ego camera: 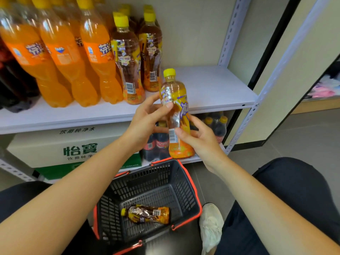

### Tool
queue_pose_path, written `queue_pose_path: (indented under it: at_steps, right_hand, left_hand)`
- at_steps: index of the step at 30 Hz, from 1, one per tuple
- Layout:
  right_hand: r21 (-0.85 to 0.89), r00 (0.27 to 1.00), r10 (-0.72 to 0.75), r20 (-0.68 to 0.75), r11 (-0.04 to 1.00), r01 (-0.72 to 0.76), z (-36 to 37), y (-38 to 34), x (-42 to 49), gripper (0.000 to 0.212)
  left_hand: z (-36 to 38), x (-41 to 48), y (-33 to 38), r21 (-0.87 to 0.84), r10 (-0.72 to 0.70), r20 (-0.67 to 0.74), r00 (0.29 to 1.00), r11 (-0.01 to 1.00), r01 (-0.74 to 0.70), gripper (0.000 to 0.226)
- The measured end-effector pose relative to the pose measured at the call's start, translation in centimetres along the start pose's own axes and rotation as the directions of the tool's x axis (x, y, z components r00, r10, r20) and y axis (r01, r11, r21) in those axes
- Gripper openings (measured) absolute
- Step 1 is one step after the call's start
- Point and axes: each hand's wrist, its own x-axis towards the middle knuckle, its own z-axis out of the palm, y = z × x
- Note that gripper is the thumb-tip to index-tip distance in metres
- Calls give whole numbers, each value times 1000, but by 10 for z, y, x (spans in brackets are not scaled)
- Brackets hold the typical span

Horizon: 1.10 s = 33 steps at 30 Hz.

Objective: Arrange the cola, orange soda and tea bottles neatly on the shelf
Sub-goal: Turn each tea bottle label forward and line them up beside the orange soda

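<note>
Tea bottle [181, 100] in hand hangs just right of and in front of the shelved tea row [128, 61], off the front edge of the shelf [211, 85] and not resting on it. Both hands hold it. The left hand [147, 118] is wrapped round its upper body with the thumb across the label, and the right hand [200, 138] is curled round its lower body near the base.

Its long axis runs nearly upright, yellow cap on top and leaning slightly toward the tea row, so it should need little turning before it is set down. The bare board right of the tea row lies up and away from both hands. The left hand is nearer the row, the right hand nearer the open space.

Left of the tea row stand the orange soda bottles [60, 57], and beyond them the cola bottles [11, 80]. Below and in front of the tea row, a basket [185, 190] holds a second tea bottle [147, 214] lying on its side, cap pointing left.
</note>
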Motion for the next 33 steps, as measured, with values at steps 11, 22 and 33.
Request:
queue_pose_path:
  at_steps: [11, 22, 33]
  right_hand:
    - [-129, 1000, -30, -5, 991, 30, -3, 10, 2, 61]
    - [-342, 979, -202, 35, 918, 201, -3, 13, 2, 77]
    - [-560, 957, -287, 27, 789, 252, -4, 17, 2, 80]
  left_hand:
    - [-11, -11, 13, 219, 58, 110, 992, 972, -81, 43]
    - [-18, -21, 27, 444, 291, 202, 935, 824, -352, 31]
    - [-16, -23, 23, 590, 314, 32, 949, 761, -271, 7]
